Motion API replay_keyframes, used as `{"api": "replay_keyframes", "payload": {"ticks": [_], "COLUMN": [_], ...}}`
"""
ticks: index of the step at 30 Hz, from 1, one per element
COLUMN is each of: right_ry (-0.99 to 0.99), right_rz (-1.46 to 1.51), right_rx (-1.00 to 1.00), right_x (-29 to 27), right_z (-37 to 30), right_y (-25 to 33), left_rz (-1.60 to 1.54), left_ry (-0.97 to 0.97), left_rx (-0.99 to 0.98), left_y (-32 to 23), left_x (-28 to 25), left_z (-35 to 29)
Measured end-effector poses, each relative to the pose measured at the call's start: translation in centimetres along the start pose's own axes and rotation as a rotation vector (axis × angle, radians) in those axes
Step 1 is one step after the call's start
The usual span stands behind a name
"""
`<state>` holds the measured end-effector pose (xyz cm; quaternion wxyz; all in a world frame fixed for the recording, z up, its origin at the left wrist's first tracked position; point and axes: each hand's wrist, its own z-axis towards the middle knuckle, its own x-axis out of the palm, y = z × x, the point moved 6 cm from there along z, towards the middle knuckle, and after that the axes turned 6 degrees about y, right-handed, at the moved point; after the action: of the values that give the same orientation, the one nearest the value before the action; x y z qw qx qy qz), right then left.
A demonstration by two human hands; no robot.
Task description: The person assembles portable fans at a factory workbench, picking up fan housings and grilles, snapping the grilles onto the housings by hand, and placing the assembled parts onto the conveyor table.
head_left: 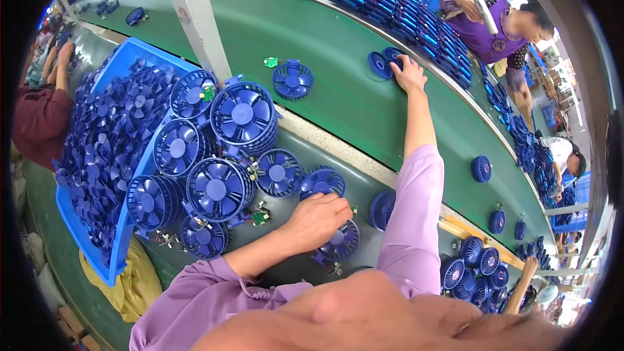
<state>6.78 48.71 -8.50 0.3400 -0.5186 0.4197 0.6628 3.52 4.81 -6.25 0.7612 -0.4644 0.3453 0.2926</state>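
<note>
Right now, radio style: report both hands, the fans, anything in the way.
Left hand at blue fan. Right hand at round blue parts on green belt. White post left, clear of both hands.

The fan units [216, 188] were dark blue; the circuit board [260, 216], green. The conveyor belt [338, 39] was green. The bin [91, 247] was bright blue, the cloth [123, 283] mustard yellow, the sleeve [411, 214] plain lilac.

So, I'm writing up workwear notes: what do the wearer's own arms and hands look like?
The left sleeve and right sleeve are plain lilac fabric, both ending short of the wrist. The left hand and right hand are gloveless, with no watch or bracelet visible.
</note>
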Motion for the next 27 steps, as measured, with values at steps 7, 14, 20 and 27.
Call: {"api": "replay_keyframes", "payload": {"ticks": [7,14,20,27], "right_ry": [-0.098,0.141,0.47,-0.034], "right_rz": [0.021,0.132,0.44,0.328], "right_rx": [-0.145,-0.326,-0.397,-0.462], "right_x": [-2.0,-3.5,-5.7,-4.1], "right_z": [-3.9,-10.7,-17.3,-13.8], "right_y": [-2.4,-0.4,2.9,3.9], "left_rz": [-0.002,-0.011,-0.017,-0.024], "left_ry": [0.002,0.001,0.022,0.003], "left_rx": [-0.001,0.001,-0.014,0.019], "left_y": [0.2,0.0,0.2,-0.3], "left_x": [0.5,0.1,0.3,0.5], "left_z": [0.0,-0.1,0.1,0.3]}}
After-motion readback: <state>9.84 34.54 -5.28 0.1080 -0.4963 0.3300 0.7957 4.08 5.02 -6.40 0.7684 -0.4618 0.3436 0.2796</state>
